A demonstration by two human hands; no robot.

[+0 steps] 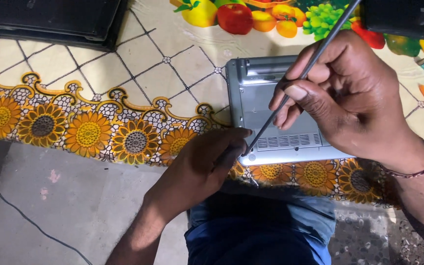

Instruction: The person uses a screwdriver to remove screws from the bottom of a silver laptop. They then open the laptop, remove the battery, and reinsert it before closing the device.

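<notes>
Lying at the table edge on a sunflower-print tablecloth [89, 130]: a silver laptop [271, 105], underside up. Bracing its near corner, left hand [199, 164], fingers curled closed against it. Gripping a thin dark tool [315, 56], tip pressing near the vent slots [288, 141]: right hand [349, 98].

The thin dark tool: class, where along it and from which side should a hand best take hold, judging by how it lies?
Probably mid-shaft, from the right and above. The thin dark tool slants from upper right down to its tip at the grey laptop's near left corner, so the tip end must stay free. The right hand pinches it there like a pen; the left hand rests by the tip.
</notes>
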